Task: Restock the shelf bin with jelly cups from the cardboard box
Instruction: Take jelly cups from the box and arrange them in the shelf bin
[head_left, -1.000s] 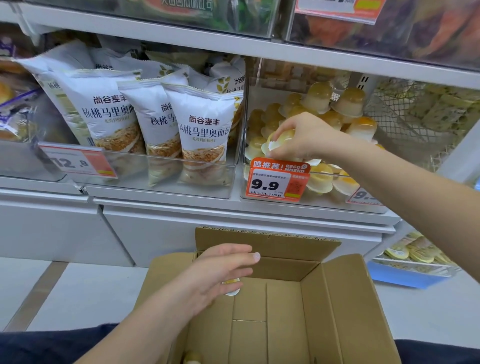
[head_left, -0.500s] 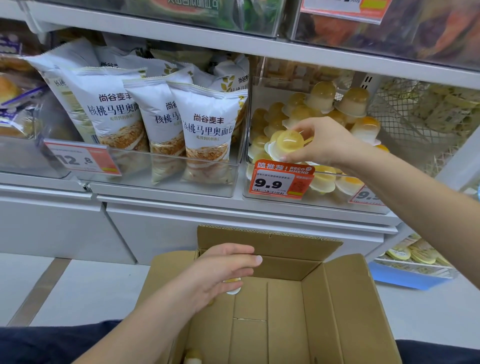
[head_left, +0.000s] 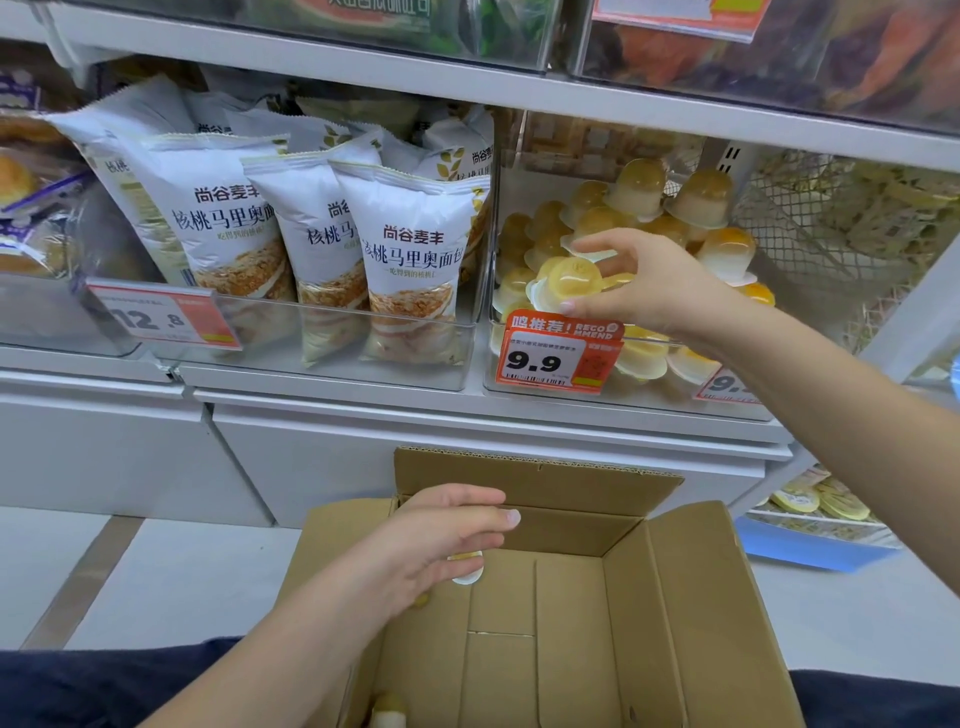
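Note:
The clear shelf bin (head_left: 644, 397) on the right holds a pile of yellow jelly cups (head_left: 636, 189). My right hand (head_left: 647, 288) hovers at the bin's front with its fingers spread around one jelly cup (head_left: 571, 278). That cup lies on its side on top of the pile, with my thumb just below it. Lower down, my left hand (head_left: 441, 540) curls over another jelly cup (head_left: 467, 570) above the open cardboard box (head_left: 691, 597); only the cup's rim peeks out. One more cup (head_left: 387, 709) lies in the box's near left corner.
An orange 9.9 price tag (head_left: 558, 356) hangs on the bin's front. White bread bags (head_left: 410, 270) fill the neighbouring bin on the left. A wire mesh basket (head_left: 831, 234) is to the right, and a blue tray of packets (head_left: 815, 525) stands low at right.
My right hand brought a cup to the front of the pile and spread its fingers off it. The left hand has stayed over the box.

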